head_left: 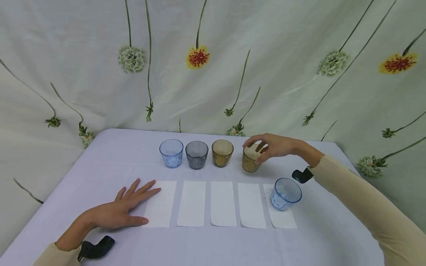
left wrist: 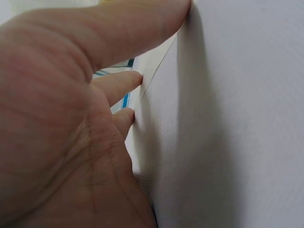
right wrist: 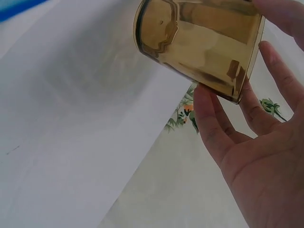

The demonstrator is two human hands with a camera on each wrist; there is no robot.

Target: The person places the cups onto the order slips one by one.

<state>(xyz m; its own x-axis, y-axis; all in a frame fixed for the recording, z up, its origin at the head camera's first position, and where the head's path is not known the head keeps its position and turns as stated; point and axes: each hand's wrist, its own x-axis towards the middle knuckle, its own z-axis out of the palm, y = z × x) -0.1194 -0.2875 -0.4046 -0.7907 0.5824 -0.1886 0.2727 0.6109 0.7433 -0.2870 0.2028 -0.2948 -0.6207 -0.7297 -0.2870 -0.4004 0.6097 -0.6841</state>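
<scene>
My right hand [head_left: 274, 146] grips an amber glass [head_left: 249, 163] near its rim, thumb on one side and fingers on the other. The right wrist view shows this amber glass [right wrist: 204, 42] up close between the fingertips. Whether its base touches the table I cannot tell. Nearer to me, a light blue glass [head_left: 286, 194] stands upright on the rightmost white paper [head_left: 284, 220]. My left hand [head_left: 118, 212] lies with fingers spread, its fingertips resting at the left side of the leftmost paper [head_left: 161, 205]. Left of the gripped glass stands a second amber glass [head_left: 222, 153].
A grey glass [head_left: 196, 155] and another light blue glass [head_left: 171, 153] continue the back row leftward. Three more white papers, including the middle paper [head_left: 223, 203], lie between the outer ones. Behind the white-covered table [head_left: 199, 247] hangs a flower-printed cloth [head_left: 213, 92].
</scene>
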